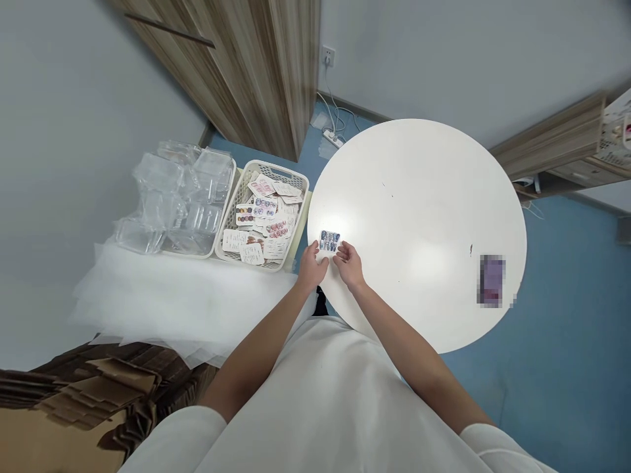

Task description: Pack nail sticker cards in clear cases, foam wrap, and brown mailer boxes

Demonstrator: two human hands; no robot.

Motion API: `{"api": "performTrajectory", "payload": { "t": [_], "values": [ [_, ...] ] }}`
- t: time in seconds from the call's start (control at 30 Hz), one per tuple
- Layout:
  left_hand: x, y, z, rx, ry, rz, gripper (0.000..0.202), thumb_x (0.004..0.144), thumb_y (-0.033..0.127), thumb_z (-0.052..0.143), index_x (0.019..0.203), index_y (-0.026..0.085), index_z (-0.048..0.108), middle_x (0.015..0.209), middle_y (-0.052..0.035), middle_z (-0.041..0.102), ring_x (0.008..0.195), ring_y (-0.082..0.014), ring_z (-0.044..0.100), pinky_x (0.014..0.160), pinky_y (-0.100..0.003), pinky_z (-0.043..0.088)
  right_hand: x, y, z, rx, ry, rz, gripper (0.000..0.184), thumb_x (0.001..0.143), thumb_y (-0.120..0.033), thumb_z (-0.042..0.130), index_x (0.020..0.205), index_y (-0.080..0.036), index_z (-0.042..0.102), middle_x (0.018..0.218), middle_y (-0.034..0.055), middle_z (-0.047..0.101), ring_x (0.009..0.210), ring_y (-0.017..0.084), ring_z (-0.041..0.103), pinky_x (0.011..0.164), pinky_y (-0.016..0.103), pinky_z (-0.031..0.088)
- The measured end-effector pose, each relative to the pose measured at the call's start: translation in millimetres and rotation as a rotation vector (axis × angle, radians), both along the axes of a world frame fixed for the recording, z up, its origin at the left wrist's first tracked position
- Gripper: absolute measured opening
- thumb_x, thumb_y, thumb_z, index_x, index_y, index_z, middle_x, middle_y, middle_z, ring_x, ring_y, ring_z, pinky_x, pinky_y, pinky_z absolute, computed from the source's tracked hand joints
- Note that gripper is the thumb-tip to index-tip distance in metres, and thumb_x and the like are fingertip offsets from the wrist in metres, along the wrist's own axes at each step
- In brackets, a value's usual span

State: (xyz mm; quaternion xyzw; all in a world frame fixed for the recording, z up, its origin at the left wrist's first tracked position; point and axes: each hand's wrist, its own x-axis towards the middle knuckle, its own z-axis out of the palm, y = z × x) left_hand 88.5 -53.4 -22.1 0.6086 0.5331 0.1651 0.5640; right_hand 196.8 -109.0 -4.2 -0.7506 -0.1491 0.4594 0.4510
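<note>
A small white card of press-on nails (pixel 329 241), with two rows of blue and silver glittery nails, is at the left edge of the round white table (pixel 419 171). My left hand (pixel 311 268) grips its left side, thumb near the lower edge. On the card's right side, the fingers of my right hand (pixel 349 265) hold the edge. The nails face up between both hands. Left of the table, a white basket (pixel 302 226) contains many similar cards, some showing pink, purple or dark nails and others printed text.
Beside the basket, clear plastic boxes (pixel 165 207) are heaped in another basket. White translucent sheets (pixel 197 299) lie in front, above folded brown cardboard (pixel 103 394). A pixelated purple object (pixel 491 281) lies on the table's right. A power strip (pixel 334 138) is on the floor behind.
</note>
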Motion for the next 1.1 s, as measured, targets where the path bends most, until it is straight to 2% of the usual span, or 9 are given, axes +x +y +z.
{"api": "performTrajectory", "payload": {
  "t": [0.47, 0.7, 0.87, 1.1],
  "values": [
    [0, -1, -3.0, -0.053, -0.101, 0.075, 0.06, 0.069, 0.018, 0.055, 0.126, 0.019, 0.038, 0.128, -0.01, 0.042, 0.113, -0.0216, 0.044, 0.098, -0.036, 0.032, 4, -4, 0.1, 0.066, 0.056, 0.009, 0.061, 0.065, -0.024, 0.059, 0.122, -0.023, 0.038, 0.121, 0.0078, 0.046, 0.105, 0.016, 0.049, 0.09, 0.034, 0.041],
    [-2, -7, -0.4, -0.05, -0.141, 0.137, 0.057, 0.07, 0.019, 0.056, 0.125, 0.021, 0.039, 0.13, -0.0095, 0.039, 0.114, -0.0203, 0.044, 0.098, -0.035, 0.033, 14, -18, 8.4, 0.112, 0.163, 0.105, 0.061, 0.064, -0.026, 0.062, 0.121, -0.025, 0.04, 0.127, 0.0078, 0.043, 0.108, 0.019, 0.049, 0.092, 0.037, 0.039],
    [-12, -31, 8.8, -0.056, -0.137, 0.169, 0.055, 0.069, 0.022, 0.058, 0.122, 0.018, 0.041, 0.128, -0.0131, 0.042, 0.114, -0.0227, 0.045, 0.095, -0.037, 0.036, 23, -44, 17.3, 0.044, 0.156, 0.197, 0.056, 0.064, -0.029, 0.063, 0.116, -0.023, 0.045, 0.124, 0.0095, 0.048, 0.099, 0.018, 0.055, 0.087, 0.036, 0.042],
    [-33, -90, 31.7, -0.102, -0.055, 0.228, 0.038, 0.064, 0.025, 0.063, 0.101, 0.018, 0.055, 0.113, -0.0115, 0.055, 0.102, -0.0215, 0.053, 0.086, -0.035, 0.041, 41, -102, 32.7, 0.041, 0.212, 0.281, 0.039, 0.064, -0.031, 0.062, 0.101, -0.019, 0.055, 0.1, 0.007, 0.061, 0.076, 0.015, 0.061, 0.077, 0.034, 0.045]
  ]
}}
